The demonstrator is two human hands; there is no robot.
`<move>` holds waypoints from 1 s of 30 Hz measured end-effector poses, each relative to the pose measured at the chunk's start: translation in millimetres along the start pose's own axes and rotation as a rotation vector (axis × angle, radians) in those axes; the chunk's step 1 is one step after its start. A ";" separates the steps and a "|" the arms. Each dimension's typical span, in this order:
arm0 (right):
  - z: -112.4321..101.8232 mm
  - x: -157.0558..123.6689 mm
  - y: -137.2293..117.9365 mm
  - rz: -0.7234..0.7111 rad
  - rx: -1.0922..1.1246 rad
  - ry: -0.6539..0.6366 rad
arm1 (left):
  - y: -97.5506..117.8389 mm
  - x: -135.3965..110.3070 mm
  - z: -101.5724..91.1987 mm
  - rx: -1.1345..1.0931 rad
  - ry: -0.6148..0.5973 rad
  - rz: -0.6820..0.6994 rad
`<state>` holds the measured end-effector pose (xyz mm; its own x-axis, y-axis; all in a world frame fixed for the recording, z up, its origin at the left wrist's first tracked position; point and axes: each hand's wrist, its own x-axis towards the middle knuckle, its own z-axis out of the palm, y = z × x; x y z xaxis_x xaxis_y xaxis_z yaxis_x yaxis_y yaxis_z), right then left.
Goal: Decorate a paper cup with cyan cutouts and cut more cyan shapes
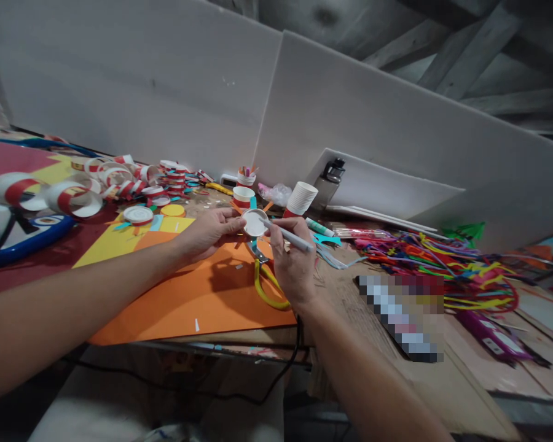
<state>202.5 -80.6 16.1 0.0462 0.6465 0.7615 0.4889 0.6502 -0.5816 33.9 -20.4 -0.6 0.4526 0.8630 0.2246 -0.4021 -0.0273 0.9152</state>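
In the head view, yellow-handled scissors (pixel 268 287) are lying on the orange card sheet (pixel 198 301) beneath the hands. A white paper cup (pixel 301 197) is standing at one o'clock, and pipe cleaners (pixel 442 261) are sprawling at three. The left hand (pixel 209 233) is pinching a white disc (pixel 254 222). The right hand (pixel 295 267) is gripping a white marker (pixel 289 237), its tip touching the disc.

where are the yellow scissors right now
In the head view, the yellow scissors lie on the orange sheet, just left of the right hand holding a pen and below the white disc held in the left hand.
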 end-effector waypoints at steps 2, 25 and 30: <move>0.2 0.0 0.9 -0.001 -0.006 -0.015 | -0.1 -0.9 1.3 -0.008 -0.025 -0.022; 0.0 1.6 1.0 -0.103 -0.090 -0.028 | -0.7 -3.7 3.9 -0.002 -0.150 -0.094; -0.1 1.6 0.6 -0.130 -0.093 -0.026 | -1.8 -3.0 1.1 -0.006 -0.146 -0.099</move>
<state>203.0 -79.2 17.1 -0.0447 0.5698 0.8206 0.5676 0.6904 -0.4485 34.1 -23.5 -2.5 0.6009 0.7789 0.1796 -0.3540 0.0579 0.9334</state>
